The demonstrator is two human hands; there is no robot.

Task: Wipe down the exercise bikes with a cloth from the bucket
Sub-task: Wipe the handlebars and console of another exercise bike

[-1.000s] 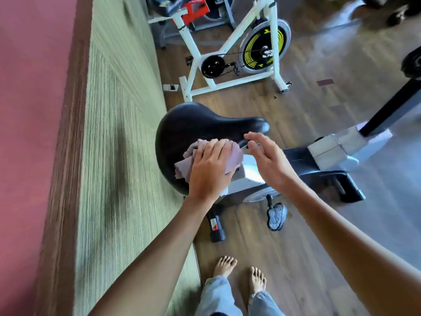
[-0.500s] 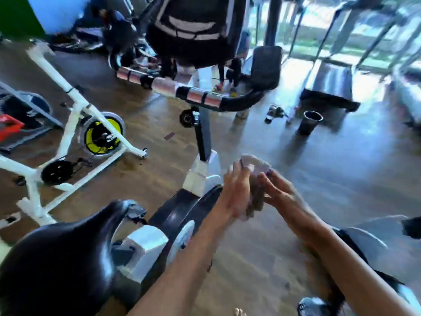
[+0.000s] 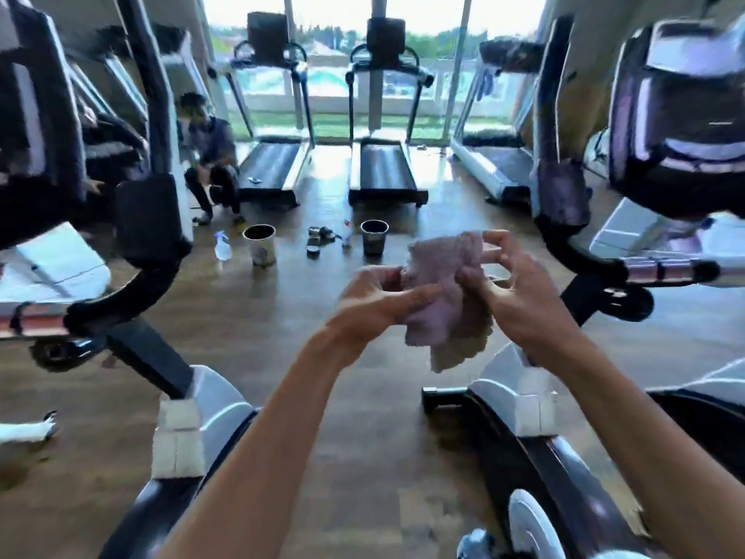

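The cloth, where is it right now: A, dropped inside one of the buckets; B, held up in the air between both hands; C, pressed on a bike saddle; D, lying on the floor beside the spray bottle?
B: the cloth hangs in mid-air above the wooden floor, pinched by the left hand on one side and the right hand on the other, touching no bike.

Both bare forearms reach forward, wrists raised. The left hand pinches the cloth between thumb and fingers; the right hand grips its other side, index finger and thumb lifted apart
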